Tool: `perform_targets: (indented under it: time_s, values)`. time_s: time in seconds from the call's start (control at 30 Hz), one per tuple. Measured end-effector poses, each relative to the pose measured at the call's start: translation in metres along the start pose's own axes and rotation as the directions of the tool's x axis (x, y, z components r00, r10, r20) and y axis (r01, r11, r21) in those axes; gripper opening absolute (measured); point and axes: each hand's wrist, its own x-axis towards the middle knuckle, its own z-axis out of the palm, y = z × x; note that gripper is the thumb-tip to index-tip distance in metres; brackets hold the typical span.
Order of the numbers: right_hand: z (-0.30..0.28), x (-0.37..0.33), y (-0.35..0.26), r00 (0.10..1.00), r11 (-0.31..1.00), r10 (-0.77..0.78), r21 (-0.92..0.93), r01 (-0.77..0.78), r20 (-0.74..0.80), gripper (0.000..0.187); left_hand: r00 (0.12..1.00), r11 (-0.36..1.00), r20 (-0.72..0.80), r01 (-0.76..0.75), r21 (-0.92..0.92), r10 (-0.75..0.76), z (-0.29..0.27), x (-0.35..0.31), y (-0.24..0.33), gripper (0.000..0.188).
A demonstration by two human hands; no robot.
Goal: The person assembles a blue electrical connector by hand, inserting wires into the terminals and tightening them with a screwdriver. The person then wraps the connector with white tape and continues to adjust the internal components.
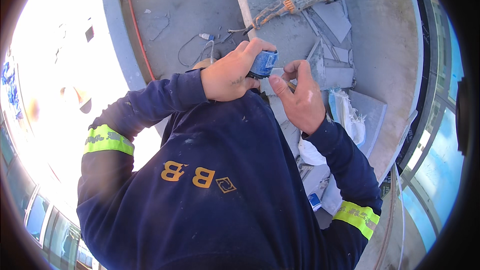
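My left hand (232, 72) is closed round a small blue case with a black edge, which looks like a tape measure (263, 64). Just to its right, my right hand (303, 97) is curled, thumb and forefinger close together near the case. A slim yellowish thing (291, 86) shows at the right fingers, too small to name. Both hands are in front of my chest, over the grey work area.
Beyond my hands, a dusty orange and grey angle grinder (295, 5) lies among cut slab pieces (332, 22). A white torn sack (350, 115) lies right of my right hand. A red hose (135, 22) and a thin cable with a plug (205, 36) lie at the left.
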Motion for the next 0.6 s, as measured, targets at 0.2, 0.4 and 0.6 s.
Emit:
perform_targets:
  time_s: [0.2, 0.4, 0.6]
  values:
    - [-0.013, -0.009, -0.005, 0.740, 0.373, -0.568, -0.689, 0.622, 0.360, 0.027, 0.996, 0.980, 0.068, 0.065, -0.190, -0.052, 0.002, -0.004, 0.008, 0.069]
    - [-0.002, -0.030, 0.008, 0.751, 0.264, -0.454, -0.733, 0.627, 0.479, 0.025, 0.988, 0.987, 0.097, 0.129, -0.101, -0.119, 0.039, -0.023, -0.008, 0.070]
    - [0.014, -0.040, 0.031, 0.863, 0.651, -0.420, -0.571, 0.501, 0.279, 0.025, 0.973, 0.978, 0.135, 0.198, -0.063, -0.189, 0.047, -0.029, -0.011, 0.071]
